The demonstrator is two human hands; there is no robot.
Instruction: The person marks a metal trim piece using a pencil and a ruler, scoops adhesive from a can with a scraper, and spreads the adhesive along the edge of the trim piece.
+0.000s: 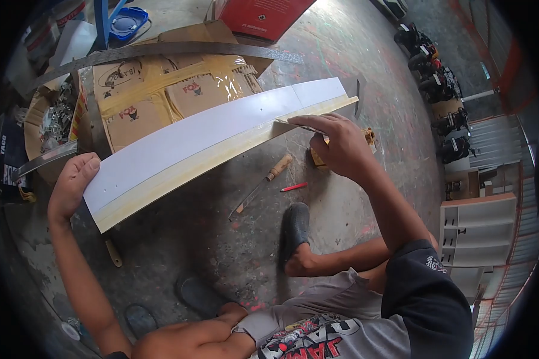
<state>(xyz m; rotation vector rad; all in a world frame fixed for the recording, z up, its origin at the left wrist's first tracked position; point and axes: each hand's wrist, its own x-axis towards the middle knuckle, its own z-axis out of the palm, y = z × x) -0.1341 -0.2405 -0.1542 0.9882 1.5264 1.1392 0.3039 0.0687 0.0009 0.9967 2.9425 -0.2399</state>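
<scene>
A long white board (221, 121) with a yellowish, glue-like strip (179, 175) along its near edge slants across the view, its right end farther away. My left hand (73, 184) is closed around the board's left end, thumb on top. Toward the right end, my right hand (343, 143) pinches a thin flat piece (283, 121) that rests against the yellowish strip, index finger stretched along it. The fingers partly hide this piece, and I cannot tell its exact kind. Below the board, a wooden-handled tool (279, 167) with a narrow blade and a red pencil (294, 187) lie on the floor.
A taped cardboard box (132, 122) lies behind the board, with a long metal strip (161, 51) across it. An open carton (36, 128) of metal fittings stands left. A yellow tin (318, 159) sits by my right hand. Another wooden handle (114, 253) is at lower left.
</scene>
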